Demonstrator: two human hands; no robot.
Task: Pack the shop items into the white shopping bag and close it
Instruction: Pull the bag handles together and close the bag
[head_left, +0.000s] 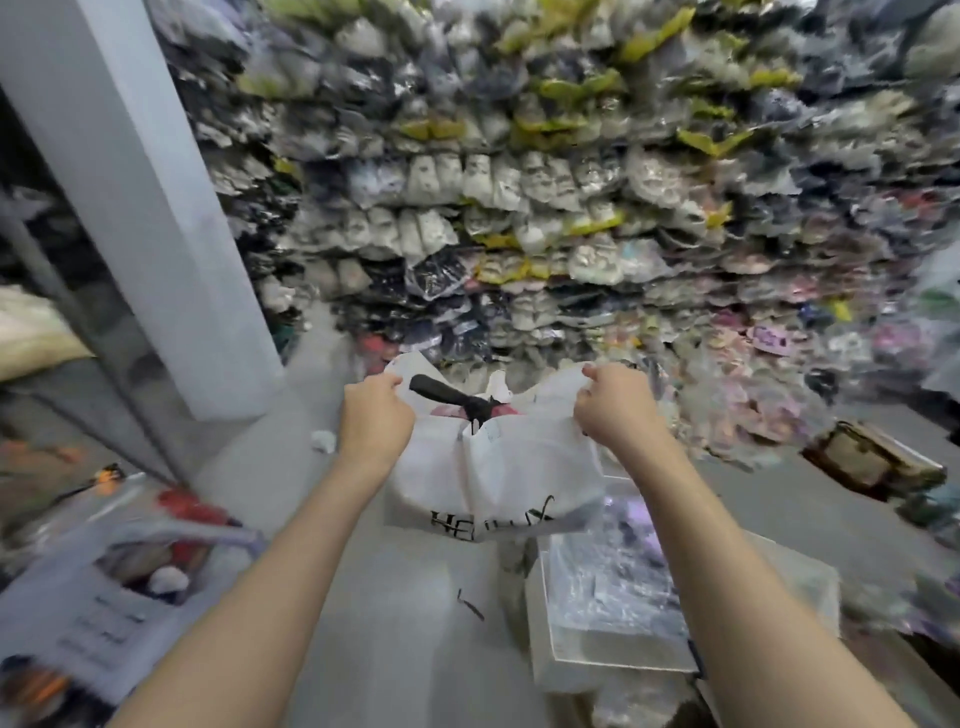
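The bag (493, 467) is held up over the floor (405, 634), one handle gripped in the curled fingers of the left hand (375, 415), the other in the right hand (615, 410). A black item (441, 395) is seen poking from the mouth; if the handles are tied now, it may be squeezed out.
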